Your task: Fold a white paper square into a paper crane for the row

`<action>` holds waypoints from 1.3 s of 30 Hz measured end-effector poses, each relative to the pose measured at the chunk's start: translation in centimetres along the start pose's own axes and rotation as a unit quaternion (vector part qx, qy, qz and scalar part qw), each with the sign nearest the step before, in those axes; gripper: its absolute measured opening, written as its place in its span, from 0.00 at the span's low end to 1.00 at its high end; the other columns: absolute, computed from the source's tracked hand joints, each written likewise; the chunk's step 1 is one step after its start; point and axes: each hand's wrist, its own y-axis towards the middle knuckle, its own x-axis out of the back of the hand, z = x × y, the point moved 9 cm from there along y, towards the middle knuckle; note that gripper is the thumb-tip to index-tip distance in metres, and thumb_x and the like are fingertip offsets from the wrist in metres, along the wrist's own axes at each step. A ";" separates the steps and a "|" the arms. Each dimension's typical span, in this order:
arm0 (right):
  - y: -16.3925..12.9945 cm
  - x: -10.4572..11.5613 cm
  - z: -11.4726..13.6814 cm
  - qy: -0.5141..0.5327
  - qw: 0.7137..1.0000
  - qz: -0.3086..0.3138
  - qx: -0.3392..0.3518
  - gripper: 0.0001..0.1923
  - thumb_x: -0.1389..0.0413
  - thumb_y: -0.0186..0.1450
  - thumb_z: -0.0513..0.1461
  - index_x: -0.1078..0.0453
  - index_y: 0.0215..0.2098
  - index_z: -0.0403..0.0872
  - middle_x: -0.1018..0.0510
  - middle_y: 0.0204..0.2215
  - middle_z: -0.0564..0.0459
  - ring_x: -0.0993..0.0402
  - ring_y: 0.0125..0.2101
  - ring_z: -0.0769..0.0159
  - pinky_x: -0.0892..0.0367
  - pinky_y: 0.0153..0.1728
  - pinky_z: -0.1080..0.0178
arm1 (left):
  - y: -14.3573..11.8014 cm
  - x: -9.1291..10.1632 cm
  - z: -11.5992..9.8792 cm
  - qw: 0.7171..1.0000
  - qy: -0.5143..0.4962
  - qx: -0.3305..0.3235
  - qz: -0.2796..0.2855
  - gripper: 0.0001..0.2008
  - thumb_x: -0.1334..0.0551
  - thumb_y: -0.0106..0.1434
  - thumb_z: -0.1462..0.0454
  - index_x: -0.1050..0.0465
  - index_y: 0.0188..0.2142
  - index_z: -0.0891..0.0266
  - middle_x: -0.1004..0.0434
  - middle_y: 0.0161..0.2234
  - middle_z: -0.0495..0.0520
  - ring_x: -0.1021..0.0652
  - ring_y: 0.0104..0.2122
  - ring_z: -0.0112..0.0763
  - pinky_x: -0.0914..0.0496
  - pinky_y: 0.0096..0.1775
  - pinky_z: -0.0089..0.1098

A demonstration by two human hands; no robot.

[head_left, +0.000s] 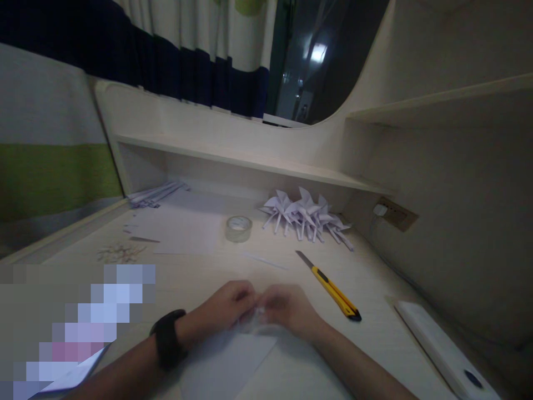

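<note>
My left hand [227, 308] and my right hand [287, 311] meet at the near middle of the desk, fingertips pinched together on the top of a white sheet of paper [227, 364] that lies under my wrists. A black watch [169, 338] is on my left wrist. A yellow utility knife [333, 289] with its blade out lies just right of my right hand. A roll of clear tape [239, 228] stands beyond my hands.
A cluster of folded white paper pinwheels [306, 216] lies at the back under the shelf [250, 158]. Paper strips [156, 194] are piled at the back left. A white flat object [443, 347] lies at the right edge. A wall socket [393, 214] is on the right.
</note>
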 end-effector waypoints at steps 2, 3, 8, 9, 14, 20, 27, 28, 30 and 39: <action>0.0 -0.1 -0.2 0.008 1.000 0.007 -0.010 0.15 0.30 0.45 0.43 0.24 0.27 0.44 0.21 0.25 0.53 0.25 0.27 0.65 0.31 0.31 0.63 | -0.1 0.0 -0.2 1.000 0.018 -0.007 0.000 0.12 0.46 0.62 0.60 0.34 0.25 0.64 0.33 0.19 0.46 0.31 0.20 0.25 0.40 0.23 0.24; 0.0 -0.1 -0.2 0.010 1.000 0.009 -0.012 0.14 0.30 0.45 0.43 0.24 0.27 0.44 0.21 0.25 0.53 0.25 0.27 0.64 0.31 0.31 0.63 | -0.1 0.0 -0.2 1.000 0.024 -0.007 0.002 0.12 0.45 0.62 0.60 0.33 0.25 0.64 0.32 0.19 0.46 0.31 0.21 0.25 0.40 0.23 0.24; 0.0 0.3 0.6 -0.043 0.999 -0.014 0.021 0.14 0.31 0.47 0.45 0.24 0.26 0.45 0.21 0.24 0.53 0.27 0.25 0.65 0.32 0.29 0.64 | -0.3 -0.1 -1.0 1.000 -0.001 0.003 0.011 0.15 0.45 0.61 0.55 0.34 0.25 0.63 0.33 0.19 0.47 0.32 0.19 0.25 0.41 0.22 0.25; -0.1 0.6 1.1 -0.065 0.997 -0.034 0.039 0.13 0.32 0.48 0.45 0.25 0.27 0.45 0.21 0.25 0.53 0.27 0.27 0.65 0.32 0.29 0.64 | -0.3 0.0 -1.1 1.000 -0.008 0.009 0.004 0.16 0.45 0.61 0.54 0.34 0.25 0.63 0.33 0.19 0.46 0.33 0.19 0.25 0.41 0.22 0.26; -1.9 1.8 5.5 -0.267 0.925 -0.166 0.213 0.07 0.38 0.57 0.41 0.29 0.30 0.46 0.24 0.27 0.52 0.29 0.30 0.64 0.34 0.32 0.62 | -0.2 1.2 -1.1 0.995 -0.061 0.054 -0.050 0.18 0.45 0.59 0.51 0.38 0.21 0.61 0.39 0.15 0.44 0.37 0.15 0.23 0.45 0.19 0.26; -3.7 -1.0 7.6 -0.405 0.828 -0.122 0.367 0.07 0.49 0.64 0.33 0.29 0.35 0.45 0.24 0.27 0.49 0.32 0.29 0.64 0.36 0.30 0.61 | -0.2 1.0 -0.9 0.992 -0.094 0.062 -0.049 0.18 0.44 0.59 0.51 0.38 0.21 0.62 0.39 0.16 0.44 0.38 0.15 0.23 0.45 0.19 0.26; -3.8 -0.8 7.8 -0.393 0.817 -0.145 0.396 0.08 0.50 0.64 0.31 0.30 0.35 0.46 0.24 0.25 0.51 0.32 0.26 0.66 0.36 0.27 0.63 | -0.4 0.8 -1.8 0.996 -0.065 0.050 -0.042 0.14 0.44 0.58 0.56 0.35 0.22 0.62 0.37 0.17 0.45 0.37 0.16 0.24 0.43 0.20 0.26; -3.8 -0.8 7.8 -0.390 0.817 -0.144 0.400 0.09 0.50 0.65 0.31 0.30 0.35 0.46 0.24 0.24 0.51 0.31 0.26 0.66 0.36 0.27 0.63 | -0.4 0.8 -1.8 0.996 -0.063 0.049 -0.038 0.14 0.44 0.58 0.56 0.34 0.22 0.62 0.37 0.17 0.45 0.36 0.17 0.24 0.43 0.20 0.26; -3.9 -0.8 7.9 -0.388 0.818 -0.140 0.401 0.09 0.51 0.65 0.31 0.30 0.35 0.46 0.24 0.25 0.51 0.31 0.26 0.66 0.35 0.28 0.63 | -0.4 0.8 -1.6 0.997 -0.061 0.045 -0.034 0.14 0.43 0.58 0.56 0.33 0.23 0.63 0.36 0.17 0.45 0.36 0.17 0.24 0.42 0.20 0.26; -3.5 -1.2 7.3 -0.439 0.823 -0.117 0.341 0.06 0.50 0.64 0.34 0.32 0.36 0.46 0.24 0.28 0.49 0.31 0.29 0.62 0.35 0.32 0.60 | -0.1 1.3 -0.8 0.997 -0.039 0.033 -0.058 0.15 0.42 0.58 0.54 0.32 0.23 0.63 0.34 0.17 0.47 0.34 0.18 0.25 0.41 0.22 0.26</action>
